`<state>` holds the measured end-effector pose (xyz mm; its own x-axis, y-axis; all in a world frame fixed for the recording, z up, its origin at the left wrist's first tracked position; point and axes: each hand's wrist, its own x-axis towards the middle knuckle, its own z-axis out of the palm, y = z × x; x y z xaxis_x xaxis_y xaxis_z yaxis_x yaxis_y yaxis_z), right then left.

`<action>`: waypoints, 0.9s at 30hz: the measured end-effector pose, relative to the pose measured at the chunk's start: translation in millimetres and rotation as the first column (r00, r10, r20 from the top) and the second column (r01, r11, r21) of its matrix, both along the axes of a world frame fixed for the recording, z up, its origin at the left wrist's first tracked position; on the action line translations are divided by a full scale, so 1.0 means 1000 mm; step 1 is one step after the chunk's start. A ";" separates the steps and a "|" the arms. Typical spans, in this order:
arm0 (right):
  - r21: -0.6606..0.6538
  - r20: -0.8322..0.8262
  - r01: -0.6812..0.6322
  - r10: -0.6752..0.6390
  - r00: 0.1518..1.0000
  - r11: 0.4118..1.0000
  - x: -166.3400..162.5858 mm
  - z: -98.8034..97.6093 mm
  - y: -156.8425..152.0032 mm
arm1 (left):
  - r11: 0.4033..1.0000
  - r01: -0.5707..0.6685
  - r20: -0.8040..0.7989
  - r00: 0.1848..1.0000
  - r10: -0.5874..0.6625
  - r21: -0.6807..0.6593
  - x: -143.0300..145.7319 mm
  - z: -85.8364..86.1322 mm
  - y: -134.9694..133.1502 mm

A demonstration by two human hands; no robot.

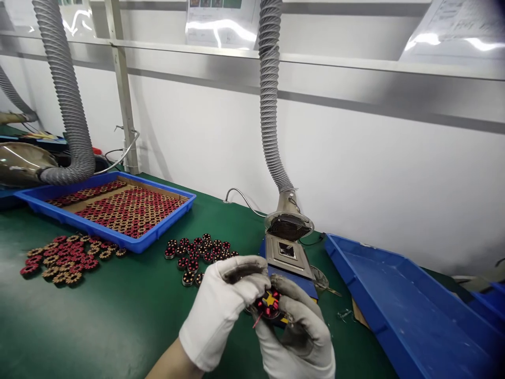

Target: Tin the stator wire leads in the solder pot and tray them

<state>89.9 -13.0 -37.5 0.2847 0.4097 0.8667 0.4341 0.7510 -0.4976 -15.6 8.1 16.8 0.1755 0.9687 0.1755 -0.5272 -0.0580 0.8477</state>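
Observation:
Both gloved hands meet low in the middle of the head view, around a small round motor part [270, 301] with a dark rim, red segments and a yellow star-shaped centre. My left hand [226, 302], in a white glove greyed at the fingers, closes its fingertips at the part's left side. From the right, my right hand [302, 329] curls its gloved thumb and fingers about the same part. A thin red strand sticks out below it. The hands partly cover its rim. Dark round parts with red insides [197, 251] lie in a cluster behind my left hand.
Behind the hands stands a heated-looking metal plate unit [290, 255] under a grey flexible duct [270, 95]. A blue tray [158, 231] at left holds rows of red and tan toothed rings; loose rings [67, 258] lie before it. Another blue tray [398, 295] slants at right.

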 end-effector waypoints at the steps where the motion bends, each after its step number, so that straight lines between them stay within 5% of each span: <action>1: -0.006 0.006 -0.006 0.006 1.000 1.000 -0.001 0.000 0.000 | 1.000 -0.013 0.007 1.000 0.013 0.000 0.001 -0.001 0.001; 6: -0.012 0.013 -0.001 0.001 1.000 1.000 -0.003 -0.001 0.000 | 0.974 -0.226 0.222 0.949 0.223 -0.012 -0.001 -0.006 0.010; 11: -0.014 -0.007 -0.012 0.012 1.000 1.000 -0.002 -0.003 0.000 | 0.998 0.047 0.030 0.999 -0.046 -0.042 -0.002 -0.002 0.006; 13: -0.022 0.001 -0.012 0.012 1.000 1.000 -0.002 -0.003 0.000 | 0.997 0.054 -0.016 0.998 -0.055 -0.052 0.000 -0.002 0.004; 19: -0.061 -0.041 -0.078 0.075 0.996 0.995 -0.004 0.002 0.000 | 0.961 -0.276 0.185 0.945 0.271 0.004 -0.013 -0.004 0.011; 21: -0.083 -0.112 -0.094 0.084 0.990 0.992 0.001 0.005 -0.001 | 0.924 -0.383 0.070 0.922 0.381 0.015 -0.028 -0.011 0.008; 23: -0.148 -0.191 -0.125 0.095 0.977 0.981 0.014 0.009 0.001 | 0.906 -0.396 -0.216 0.881 0.421 0.150 -0.046 -0.029 -0.003; 25: -0.310 -0.259 -0.200 0.120 0.958 0.930 0.037 0.016 0.007 | 0.851 -0.279 -0.473 0.734 0.488 0.445 -0.062 -0.055 -0.021; 27: -0.513 -0.314 -0.312 0.164 0.935 0.800 0.066 0.026 0.018 | 0.789 -0.092 -0.582 0.624 0.521 0.608 -0.073 -0.084 -0.043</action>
<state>156.2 5.5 -11.6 0.2832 0.8746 0.3934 0.0886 0.3846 -0.9188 -88.2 -34.5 -67.0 0.1567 0.7985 0.5813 0.3346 -0.5966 0.7294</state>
